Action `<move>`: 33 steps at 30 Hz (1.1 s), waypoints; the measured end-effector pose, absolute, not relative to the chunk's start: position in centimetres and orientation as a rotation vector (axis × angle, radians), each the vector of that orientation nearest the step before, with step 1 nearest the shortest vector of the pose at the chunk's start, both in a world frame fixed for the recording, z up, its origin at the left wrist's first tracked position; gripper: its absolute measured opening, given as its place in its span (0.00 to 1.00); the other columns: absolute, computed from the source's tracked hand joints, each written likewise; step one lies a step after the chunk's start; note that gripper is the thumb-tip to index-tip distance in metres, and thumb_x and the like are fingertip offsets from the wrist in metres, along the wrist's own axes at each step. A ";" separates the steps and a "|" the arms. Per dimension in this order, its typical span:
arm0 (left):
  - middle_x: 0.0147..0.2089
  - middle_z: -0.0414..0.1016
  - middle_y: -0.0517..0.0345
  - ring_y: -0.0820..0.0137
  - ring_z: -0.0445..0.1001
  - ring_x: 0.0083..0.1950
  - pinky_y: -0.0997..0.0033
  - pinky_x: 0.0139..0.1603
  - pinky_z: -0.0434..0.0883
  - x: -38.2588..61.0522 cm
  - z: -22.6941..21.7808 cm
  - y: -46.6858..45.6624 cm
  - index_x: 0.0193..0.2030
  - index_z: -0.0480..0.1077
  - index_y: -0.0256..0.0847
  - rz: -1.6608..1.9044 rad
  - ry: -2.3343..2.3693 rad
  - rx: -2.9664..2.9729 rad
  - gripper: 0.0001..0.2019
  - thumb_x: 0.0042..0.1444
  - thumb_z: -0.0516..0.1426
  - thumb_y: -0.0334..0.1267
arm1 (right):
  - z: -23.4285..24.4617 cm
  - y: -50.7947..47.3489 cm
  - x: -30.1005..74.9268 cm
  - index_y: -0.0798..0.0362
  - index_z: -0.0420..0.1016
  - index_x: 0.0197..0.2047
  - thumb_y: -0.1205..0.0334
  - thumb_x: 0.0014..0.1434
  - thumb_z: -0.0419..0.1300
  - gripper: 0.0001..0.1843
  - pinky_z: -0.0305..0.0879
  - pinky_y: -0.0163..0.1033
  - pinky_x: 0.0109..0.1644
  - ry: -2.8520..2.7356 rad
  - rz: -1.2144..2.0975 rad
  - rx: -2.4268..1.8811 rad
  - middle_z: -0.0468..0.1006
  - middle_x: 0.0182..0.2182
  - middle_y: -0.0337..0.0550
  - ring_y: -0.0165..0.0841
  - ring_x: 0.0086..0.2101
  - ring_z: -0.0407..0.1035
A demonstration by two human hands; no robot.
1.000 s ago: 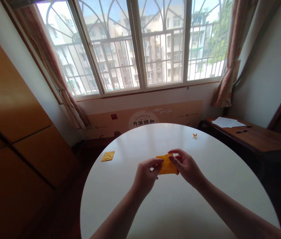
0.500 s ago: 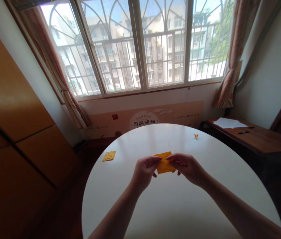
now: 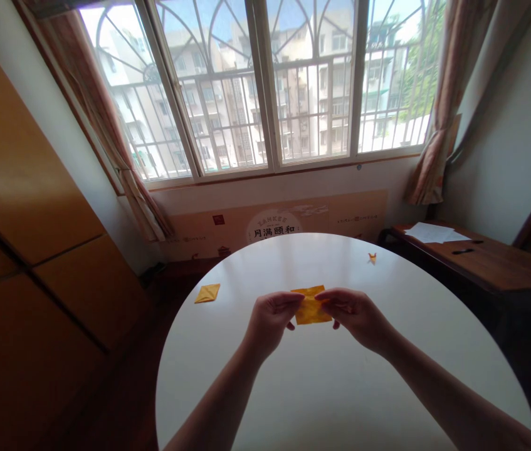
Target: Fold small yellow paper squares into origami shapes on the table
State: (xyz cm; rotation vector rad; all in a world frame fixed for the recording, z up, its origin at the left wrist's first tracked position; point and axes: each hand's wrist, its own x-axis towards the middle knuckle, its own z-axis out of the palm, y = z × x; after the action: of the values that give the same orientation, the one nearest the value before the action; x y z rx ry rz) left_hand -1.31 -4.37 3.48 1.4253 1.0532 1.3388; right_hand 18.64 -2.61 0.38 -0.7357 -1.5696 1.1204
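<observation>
A small square of yellow-orange paper (image 3: 313, 309) is held up over the white round table (image 3: 321, 388). My left hand (image 3: 272, 316) pinches its left side between thumb and fingers. On the right side, my right hand (image 3: 352, 313) grips the same paper, thumb and fingertips near its upper right part. The paper looks creased; its back is hidden from me. Farther left on the table lies a stack or packet of yellow paper (image 3: 207, 293). Toward the far right edge stands a tiny folded orange paper figure (image 3: 372, 257), perhaps a bird.
Past the table's right side is a low wooden table (image 3: 504, 260) bearing white sheets (image 3: 437, 232) and a dark item (image 3: 462, 252). A printed beige box or panel (image 3: 340, 210) stands under the barred window. Wooden cabinets (image 3: 58, 282) rise at left.
Both hands stay on the yellow paper, which has tilted slightly, its lower edge rising a little. My fingers have shifted slightly, and the whole view has moved by a small amount.
</observation>
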 end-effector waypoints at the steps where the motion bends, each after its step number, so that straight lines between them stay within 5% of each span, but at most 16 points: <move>1: 0.31 0.82 0.51 0.71 0.74 0.25 0.76 0.20 0.71 -1.4 3.5 -4.3 0.34 0.82 0.36 1.344 1.052 1.425 0.11 0.44 0.67 0.40 | 0.5 -2.6 18.7 0.53 0.80 0.43 0.51 0.56 0.66 0.16 0.72 0.37 0.26 -1.573 1.134 -0.724 0.83 0.36 0.46 0.37 0.32 0.76; 7: 0.31 0.82 0.50 0.70 0.75 0.27 0.77 0.21 0.71 -1.6 3.3 -4.2 0.33 0.81 0.35 1.325 1.018 1.437 0.10 0.44 0.67 0.38 | 0.7 -2.8 18.6 0.53 0.79 0.48 0.51 0.56 0.67 0.19 0.73 0.37 0.27 -1.568 1.217 -0.688 0.83 0.40 0.49 0.38 0.36 0.76; 14: 0.31 0.82 0.50 0.71 0.74 0.25 0.78 0.20 0.70 -1.6 3.2 -4.1 0.34 0.81 0.35 1.304 1.029 1.462 0.10 0.45 0.65 0.38 | -0.3 -2.4 18.1 0.54 0.83 0.40 0.50 0.52 0.70 0.18 0.72 0.36 0.24 -1.482 1.220 -0.710 0.84 0.35 0.47 0.36 0.29 0.76; 33: 0.29 0.81 0.52 0.70 0.74 0.27 0.76 0.23 0.71 -1.2 3.1 -4.3 0.31 0.82 0.36 1.424 1.073 1.477 0.08 0.46 0.64 0.38 | 0.2 -2.7 18.2 0.54 0.85 0.40 0.51 0.51 0.71 0.17 0.73 0.37 0.27 -1.446 1.250 -0.738 0.85 0.34 0.47 0.35 0.29 0.74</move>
State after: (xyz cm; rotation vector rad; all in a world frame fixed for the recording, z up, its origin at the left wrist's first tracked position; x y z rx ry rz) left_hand -1.16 -4.33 3.13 1.4774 1.0728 1.4239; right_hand 18.15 -2.68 0.24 -0.7380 -1.4456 1.2497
